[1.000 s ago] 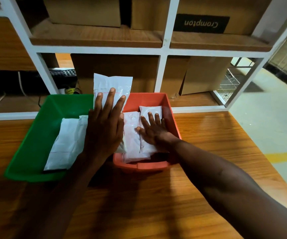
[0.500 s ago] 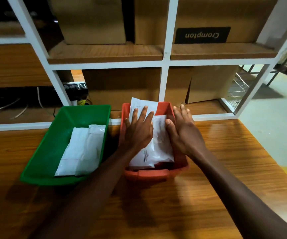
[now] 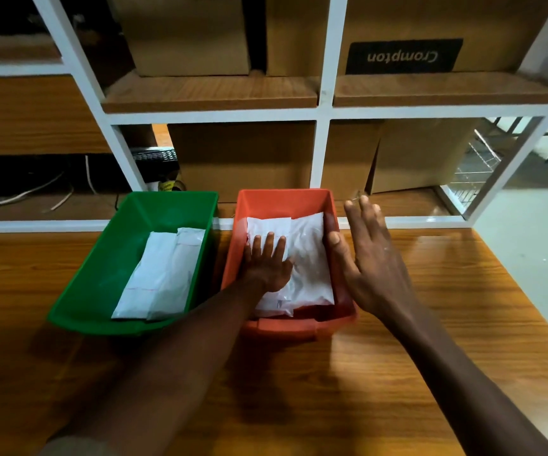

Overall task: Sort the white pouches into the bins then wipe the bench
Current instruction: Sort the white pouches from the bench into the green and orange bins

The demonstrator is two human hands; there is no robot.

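Two bins stand side by side on the wooden bench (image 3: 430,340). The green bin (image 3: 108,278) on the left holds a stack of white pouches (image 3: 164,274). The red bin (image 3: 282,199) on the right holds more white pouches (image 3: 308,258). My left hand (image 3: 267,261) lies flat, fingers spread, on the pouches inside the red bin. My right hand (image 3: 369,255) is open and flat against the outside of the red bin's right wall, its thumb over the rim. Neither hand grips anything.
A white-framed shelf unit (image 3: 323,103) stands right behind the bins, filled with cardboard boxes (image 3: 243,156), one labelled Crompton (image 3: 404,55). Cables and a keyboard (image 3: 155,156) lie in the dark left shelf. The bench's right edge drops to a grey floor (image 3: 529,241).
My left hand carried a pouch from over the green bin into the red bin and now presses it flat. My right hand came out of the red bin to its right wall.
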